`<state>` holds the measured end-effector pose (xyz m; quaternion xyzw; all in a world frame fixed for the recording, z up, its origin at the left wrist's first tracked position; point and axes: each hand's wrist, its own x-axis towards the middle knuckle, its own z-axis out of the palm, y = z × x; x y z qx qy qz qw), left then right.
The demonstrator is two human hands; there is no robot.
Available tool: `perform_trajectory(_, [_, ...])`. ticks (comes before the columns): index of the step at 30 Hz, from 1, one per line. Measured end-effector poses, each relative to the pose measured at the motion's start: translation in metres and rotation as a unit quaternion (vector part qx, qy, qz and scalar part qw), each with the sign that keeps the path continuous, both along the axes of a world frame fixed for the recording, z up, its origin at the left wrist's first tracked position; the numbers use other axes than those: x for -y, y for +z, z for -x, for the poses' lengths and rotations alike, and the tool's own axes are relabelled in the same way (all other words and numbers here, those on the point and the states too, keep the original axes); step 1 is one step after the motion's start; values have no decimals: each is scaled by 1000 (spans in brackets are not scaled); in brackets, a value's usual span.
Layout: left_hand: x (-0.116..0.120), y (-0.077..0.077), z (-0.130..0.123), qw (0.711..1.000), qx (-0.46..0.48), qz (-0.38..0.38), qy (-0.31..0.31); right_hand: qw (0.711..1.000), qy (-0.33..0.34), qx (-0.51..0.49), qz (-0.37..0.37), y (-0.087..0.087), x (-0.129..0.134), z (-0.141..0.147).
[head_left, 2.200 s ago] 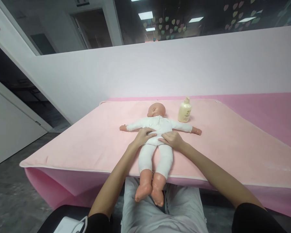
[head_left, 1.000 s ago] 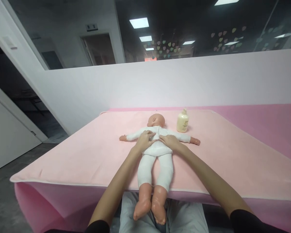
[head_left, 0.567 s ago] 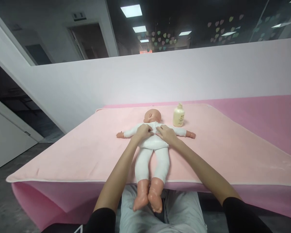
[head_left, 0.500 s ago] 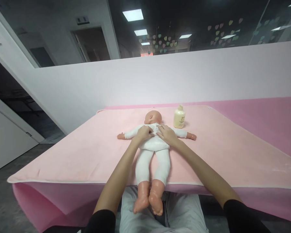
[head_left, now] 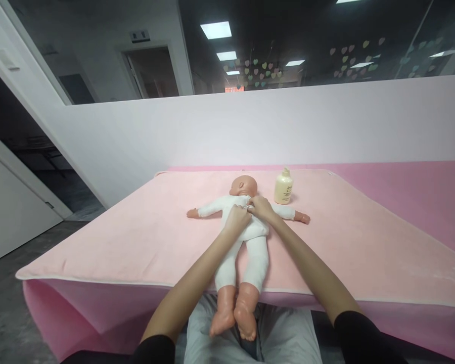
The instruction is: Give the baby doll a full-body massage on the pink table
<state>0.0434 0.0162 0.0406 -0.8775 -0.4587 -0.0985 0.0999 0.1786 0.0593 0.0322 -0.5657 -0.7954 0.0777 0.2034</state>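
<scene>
Doll [head_left: 255,230]: white body, tan head and feet. Flat on pink blanket [head_left: 147,237], arms spread, feet past near edge.

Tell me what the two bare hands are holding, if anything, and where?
The left hand and right hand are curled at the upper middle of the white cloth top on the bald plastic doll; whether they grip it cannot be told.

On the blanket [head_left: 136,227], a bottle [head_left: 283,189] stands right of the doll's head [head_left: 246,185].

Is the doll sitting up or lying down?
Lying down: the doll is stretched out on the pink blanket, its arms out to the sides and feet past the near edge.
</scene>
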Motion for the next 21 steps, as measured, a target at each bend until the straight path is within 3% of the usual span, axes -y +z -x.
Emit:
perform_trajectory(3, [-9, 6, 3, 997, -63, -34, -15, 1000, 19, -11, -10, -8, 2, -2])
perform_trajectory(7, [-32, 14, 21, 997, -18, -54, 45, 1000, 11, -3, -9, -10, 3, -2])
perform_trajectory(13, [-53, 16, 40, 991, 76, 78, 73, 1000, 14, 20, -4, -6, 6, 2])
perform_trajectory(18, [-50, 1, 30, 978, 132, 41, 153, 997, 4, 68, -29, -7, 15, 5])
perform_trajectory(21, [-47, -14, 31, 965, 206, 23, 163, 994, 12, -10, -107, -15, 16, 3])
